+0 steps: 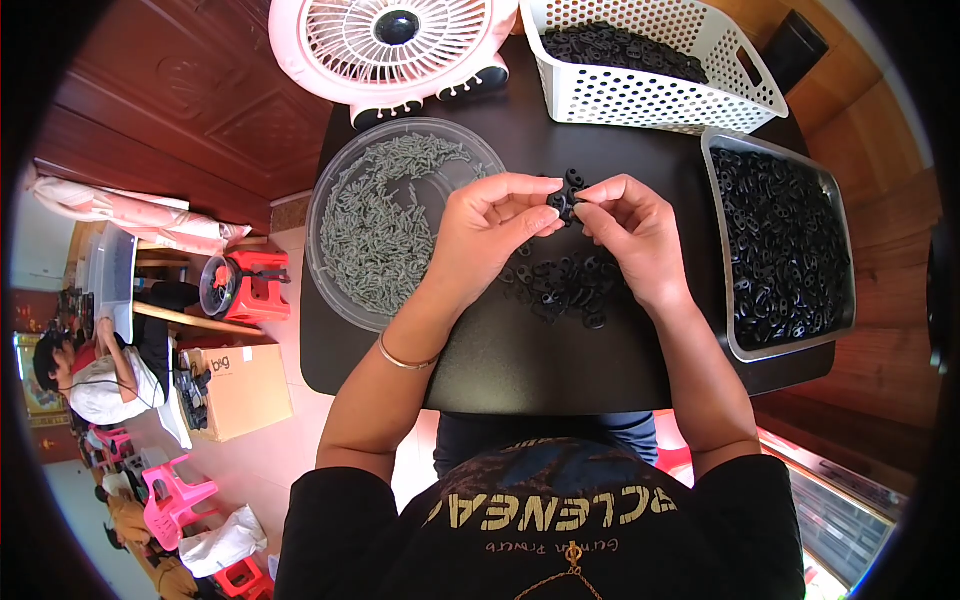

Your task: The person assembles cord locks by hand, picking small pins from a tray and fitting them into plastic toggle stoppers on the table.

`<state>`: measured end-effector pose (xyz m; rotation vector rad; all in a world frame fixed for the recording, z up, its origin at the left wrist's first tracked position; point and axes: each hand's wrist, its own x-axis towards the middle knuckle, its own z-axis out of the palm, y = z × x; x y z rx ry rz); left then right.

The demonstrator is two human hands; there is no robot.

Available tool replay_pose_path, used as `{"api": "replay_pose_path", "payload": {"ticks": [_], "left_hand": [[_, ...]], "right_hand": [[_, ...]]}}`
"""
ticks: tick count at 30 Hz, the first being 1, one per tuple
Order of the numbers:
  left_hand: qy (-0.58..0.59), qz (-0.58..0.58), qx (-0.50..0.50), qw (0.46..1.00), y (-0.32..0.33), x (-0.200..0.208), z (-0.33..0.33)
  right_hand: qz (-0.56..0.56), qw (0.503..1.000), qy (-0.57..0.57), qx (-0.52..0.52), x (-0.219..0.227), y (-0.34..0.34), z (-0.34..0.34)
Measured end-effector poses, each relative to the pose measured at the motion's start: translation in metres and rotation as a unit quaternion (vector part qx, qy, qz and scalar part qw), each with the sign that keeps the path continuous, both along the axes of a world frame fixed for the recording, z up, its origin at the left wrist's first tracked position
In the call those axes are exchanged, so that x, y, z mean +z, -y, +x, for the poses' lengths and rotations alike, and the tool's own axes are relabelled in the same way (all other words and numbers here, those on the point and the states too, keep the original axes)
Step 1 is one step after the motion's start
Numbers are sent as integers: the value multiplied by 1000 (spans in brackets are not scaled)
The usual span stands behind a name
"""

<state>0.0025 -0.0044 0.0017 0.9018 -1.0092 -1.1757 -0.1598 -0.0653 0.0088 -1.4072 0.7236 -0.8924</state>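
Over the middle of the dark table, my left hand (484,232) and my right hand (637,232) meet fingertip to fingertip. Both are closed in a pinch on a small black plastic piece (563,207); the fingers cover part of it. Another black piece (574,178) shows just beyond the fingertips. Below my hands lies a loose pile of small black pieces (565,288), some with round holes. To the left stands a clear round tub (316,235) of small grey screw-like parts (375,250), partly behind my left wrist. A metal tray (733,335) at the right is full of black looped pieces (785,245).
A pink fan (397,60) stands at the table's far left. Beyond the tray is a white perforated basket (650,105) with black parts, beside a dark cylinder (793,48). A cardboard box (250,390), red stool (262,285) and seated people (115,385) are off to the left.
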Motion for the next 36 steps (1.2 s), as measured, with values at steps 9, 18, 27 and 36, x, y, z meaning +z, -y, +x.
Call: {"api": "replay_pose_path", "payload": {"ticks": [9,18,27,36], "left_hand": [[18,-13,0,1000,0,-3,1],[-1,-9,-10,1000,1,-5,0],[1,-5,-1,1000,1,-6,-1],[-20,-9,10,1000,0,-8,-3]], "right_hand": [[-68,997,-26,-22,-2,-5,2],[-31,999,-5,-13,1,-6,2],[15,1000,1,1,2,-6,2],[32,997,74,9,-5,-6,4]]}}
